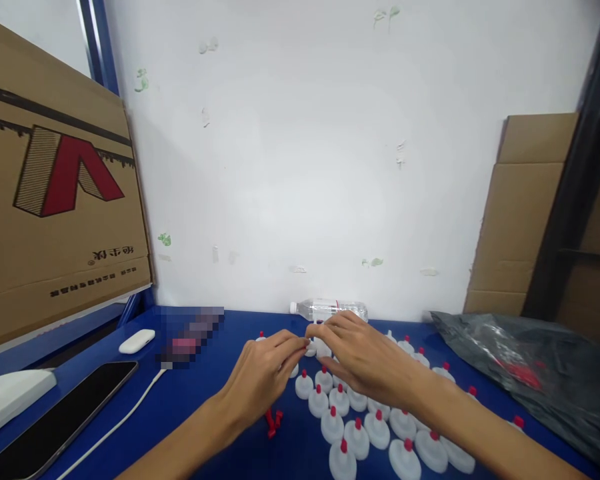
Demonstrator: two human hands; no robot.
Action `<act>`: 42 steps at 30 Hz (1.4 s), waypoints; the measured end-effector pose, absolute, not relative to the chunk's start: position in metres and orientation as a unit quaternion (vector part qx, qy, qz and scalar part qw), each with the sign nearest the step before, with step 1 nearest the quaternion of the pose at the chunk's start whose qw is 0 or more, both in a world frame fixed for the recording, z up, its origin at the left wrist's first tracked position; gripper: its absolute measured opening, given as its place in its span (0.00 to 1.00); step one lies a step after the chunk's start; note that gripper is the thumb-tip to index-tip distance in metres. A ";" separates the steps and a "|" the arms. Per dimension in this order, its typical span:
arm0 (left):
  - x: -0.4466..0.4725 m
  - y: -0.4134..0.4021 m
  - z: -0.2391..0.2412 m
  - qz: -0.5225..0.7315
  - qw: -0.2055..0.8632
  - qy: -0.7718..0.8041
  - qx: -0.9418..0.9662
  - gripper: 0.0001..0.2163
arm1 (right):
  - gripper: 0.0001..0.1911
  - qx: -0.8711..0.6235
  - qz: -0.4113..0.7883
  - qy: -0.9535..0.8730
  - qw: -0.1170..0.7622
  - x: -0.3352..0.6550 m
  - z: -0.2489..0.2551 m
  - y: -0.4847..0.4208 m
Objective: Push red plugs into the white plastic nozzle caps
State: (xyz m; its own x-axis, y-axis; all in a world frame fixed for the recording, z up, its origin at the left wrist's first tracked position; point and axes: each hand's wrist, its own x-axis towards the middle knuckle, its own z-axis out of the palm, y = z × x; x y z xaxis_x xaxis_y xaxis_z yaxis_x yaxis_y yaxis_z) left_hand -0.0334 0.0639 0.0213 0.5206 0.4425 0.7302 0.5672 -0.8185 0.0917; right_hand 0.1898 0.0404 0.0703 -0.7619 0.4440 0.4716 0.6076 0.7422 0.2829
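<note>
My left hand [267, 367] is closed in a pinch, its fingertips meeting my right hand over the table's middle. What the left fingertips hold is too small and hidden to make out. My right hand [357, 350] curls its fingers and thumb around a small translucent white squeeze bottle [322, 347], partly hidden behind the fingers. Below and right of my hands stand several similar white bottles [357, 440] with red caps. Several loose red caps [271, 423] lie on the blue table beneath my left wrist.
A clear plastic bottle [330, 309] lies against the wall. At left are a phone [55, 420], a white earbud case [137, 341], a white cable [117, 427] and a large cardboard box [65, 247]. A dark plastic bag [545, 387] with red pieces lies at right.
</note>
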 end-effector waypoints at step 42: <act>-0.030 0.054 0.029 -0.339 -0.420 -0.311 -0.782 0.24 | 0.21 -0.142 -0.138 -0.908 0.369 0.184 0.045 0.044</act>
State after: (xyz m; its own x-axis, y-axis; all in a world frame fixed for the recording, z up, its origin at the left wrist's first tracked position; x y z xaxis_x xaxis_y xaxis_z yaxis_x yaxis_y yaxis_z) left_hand -0.0299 0.0544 0.0295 0.5764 0.7718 0.2685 0.2017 -0.4529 0.8685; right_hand 0.1838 0.0440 0.0449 -0.6879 0.1557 0.7089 0.3588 0.9220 0.1456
